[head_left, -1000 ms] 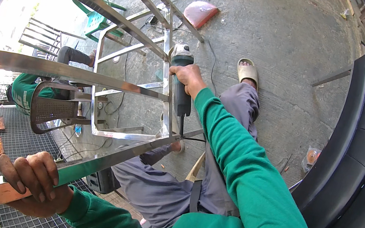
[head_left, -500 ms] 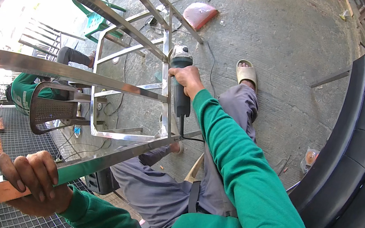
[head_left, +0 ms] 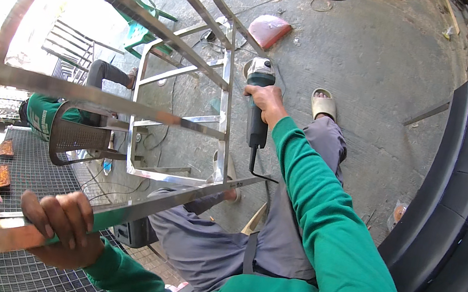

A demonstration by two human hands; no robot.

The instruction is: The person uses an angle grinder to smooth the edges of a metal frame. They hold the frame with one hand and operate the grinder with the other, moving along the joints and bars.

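Observation:
A shiny square-tube metal frame (head_left: 156,210) slants across my left side, its bars running up and away. My left hand (head_left: 63,229) is wrapped round its near bottom bar, close to the corner. In my right hand (head_left: 266,103) is a dark angle grinder (head_left: 256,126), its silvery head pointing away from me and its cord leaving the near end. The grinder's head is apart from the frame, just right of an upright leg. The disc is seen only in part, so I cannot tell whether it spins.
A person in a green top (head_left: 43,118) sits on a brown chair (head_left: 79,137) at the left. Beyond stands a green plastic chair (head_left: 139,35). A pink-red wedge-shaped piece (head_left: 269,30) and cords lie on the concrete floor (head_left: 383,66). Black padded seating (head_left: 432,198) curves along the right.
The grinder in my right hand has moved right, away from the frame's upright leg it was beside. My left hand keeps its hold on the bar. The whole view has shifted slightly.

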